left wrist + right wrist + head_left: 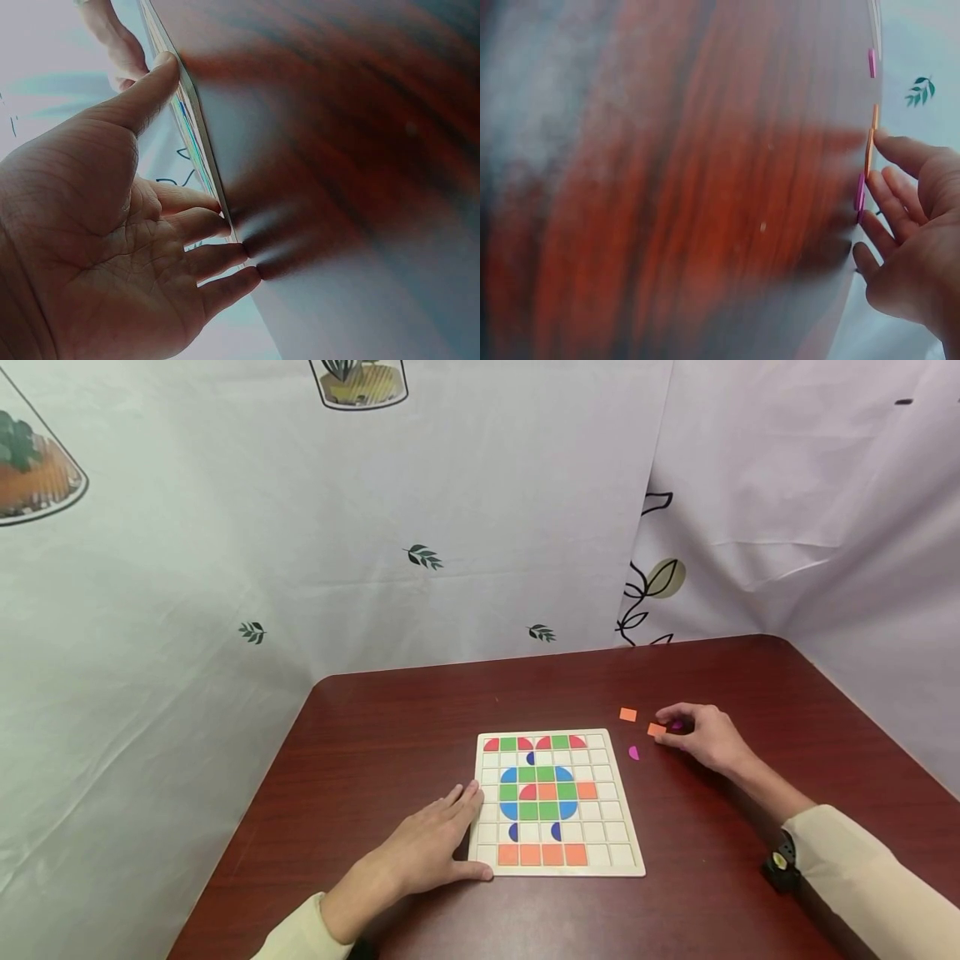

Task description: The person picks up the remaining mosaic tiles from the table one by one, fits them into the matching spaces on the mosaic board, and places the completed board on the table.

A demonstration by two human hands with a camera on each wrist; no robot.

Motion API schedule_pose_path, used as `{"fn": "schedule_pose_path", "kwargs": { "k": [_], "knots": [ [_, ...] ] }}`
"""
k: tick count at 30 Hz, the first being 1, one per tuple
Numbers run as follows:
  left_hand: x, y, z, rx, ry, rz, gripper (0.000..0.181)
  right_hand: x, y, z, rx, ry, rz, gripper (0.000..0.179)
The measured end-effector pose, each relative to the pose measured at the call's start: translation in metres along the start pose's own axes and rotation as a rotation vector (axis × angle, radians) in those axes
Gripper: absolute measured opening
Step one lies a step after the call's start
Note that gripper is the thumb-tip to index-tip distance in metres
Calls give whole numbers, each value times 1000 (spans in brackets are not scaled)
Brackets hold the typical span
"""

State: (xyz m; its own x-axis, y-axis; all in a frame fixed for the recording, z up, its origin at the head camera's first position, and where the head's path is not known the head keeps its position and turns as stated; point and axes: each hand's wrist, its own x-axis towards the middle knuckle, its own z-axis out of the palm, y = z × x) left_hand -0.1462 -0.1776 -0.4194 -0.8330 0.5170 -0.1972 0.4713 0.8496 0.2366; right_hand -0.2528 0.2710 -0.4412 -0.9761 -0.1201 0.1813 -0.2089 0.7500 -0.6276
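A white square-grid board (611,810) lies on the table, with flat coloured tiles set in it: green and orange squares, red and blue quarter rounds, dark blue half rounds. My left hand (431,843) rests at the board's left edge with fingers spread, thumb at the near corner; the left wrist view shows the fingertips along the rim. Right of the board, my right hand (708,739) pinches an orange square tile (656,730) by its edges between thumb and finger, at table level. A magenta tile (860,193) is partly hidden under those fingers.
Another orange square tile (627,714) lies beyond the right hand, and a magenta half-round tile (633,752) sits between that hand and the board. A pale printed cloth (465,527) hangs behind the dark red wooden table (390,718).
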Motion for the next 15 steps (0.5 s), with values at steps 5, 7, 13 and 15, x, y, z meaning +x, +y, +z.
{"fn": "schedule_pose_path", "kwargs": {
  "k": [5, 7, 13, 15],
  "knots": [
    [0, 0, 0, 2, -1, -2, 109, 0, -3, 0, -40, 5, 7, 36],
    [0, 0, 1, 5, -3, -5, 109, 0, -5, 0, -47, 7, 6, 34],
    [0, 1, 1, 4, -1, -5, 109, 0, -6, 1, -65, 12, -12, 31],
    [0, 0, 1, 3, -1, -5, 109, 0, -6, 1, -69, 15, -17, 30]
  ]
}}
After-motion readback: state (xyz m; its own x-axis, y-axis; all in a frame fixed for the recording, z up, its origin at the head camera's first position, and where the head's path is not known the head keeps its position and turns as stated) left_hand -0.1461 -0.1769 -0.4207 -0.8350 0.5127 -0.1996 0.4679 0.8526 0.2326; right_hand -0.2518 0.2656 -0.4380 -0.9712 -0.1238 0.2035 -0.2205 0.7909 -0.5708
